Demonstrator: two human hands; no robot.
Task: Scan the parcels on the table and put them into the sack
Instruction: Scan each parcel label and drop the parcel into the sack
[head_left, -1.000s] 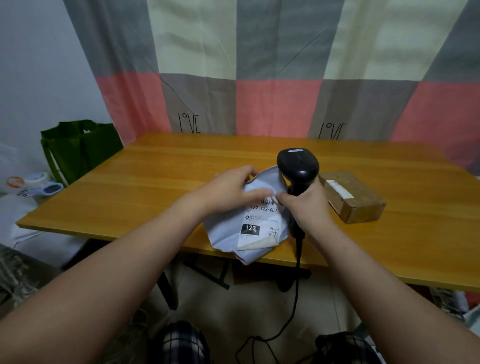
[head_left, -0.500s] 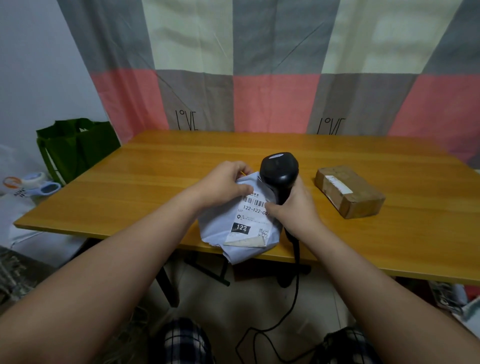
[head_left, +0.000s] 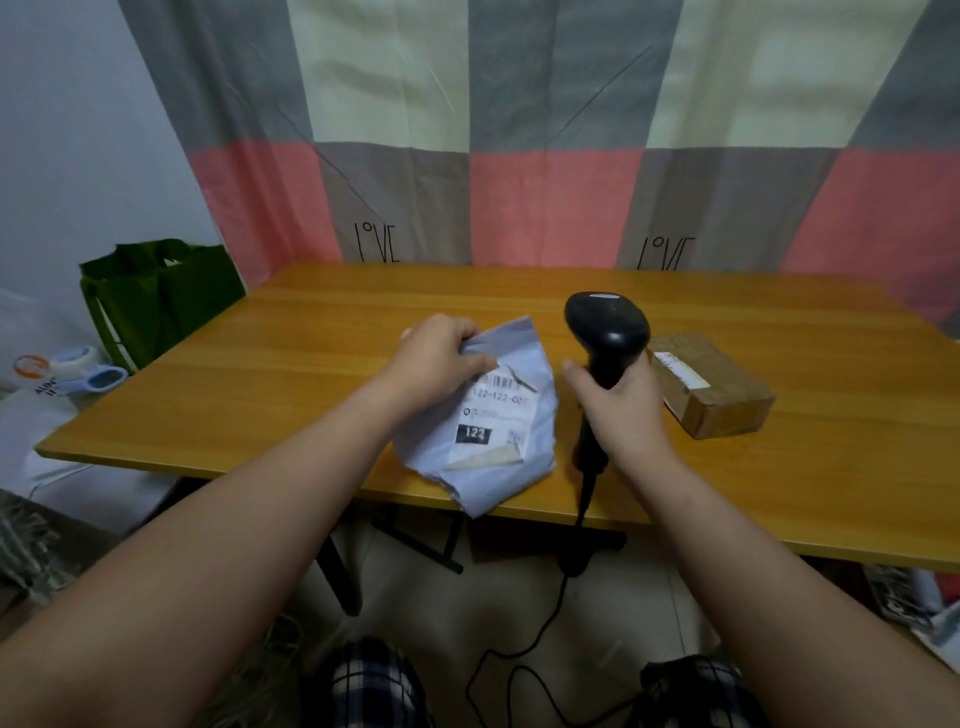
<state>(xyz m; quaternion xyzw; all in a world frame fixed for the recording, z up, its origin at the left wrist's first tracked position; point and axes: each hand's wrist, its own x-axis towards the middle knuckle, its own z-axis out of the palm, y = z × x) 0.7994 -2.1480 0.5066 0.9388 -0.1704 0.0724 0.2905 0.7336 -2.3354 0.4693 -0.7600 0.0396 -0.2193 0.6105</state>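
Note:
A soft grey mailer parcel (head_left: 519, 467) with a white barcode label lies at the near edge of the wooden table (head_left: 311, 384), overhanging it a little. My left hand (head_left: 441, 358) grips its upper left corner. My right hand (head_left: 618, 410) holds a black corded barcode scanner (head_left: 608, 332) upright just right of the parcel, head raised. A brown cardboard box parcel (head_left: 711, 389) sits on the table to the right of the scanner. A dark green sack (head_left: 156, 296) stands open on the floor past the table's left end.
A patchwork curtain (head_left: 519, 130) hangs behind the table. White bags and a tape roll (head_left: 72, 364) lie on the left below the sack. The scanner cable (head_left: 545, 623) trails down to the floor between my knees.
My right hand has drawn the scanner away from the label to the right, leaving a gap beside the parcel. My left hand keeps its hold on the parcel's corner.

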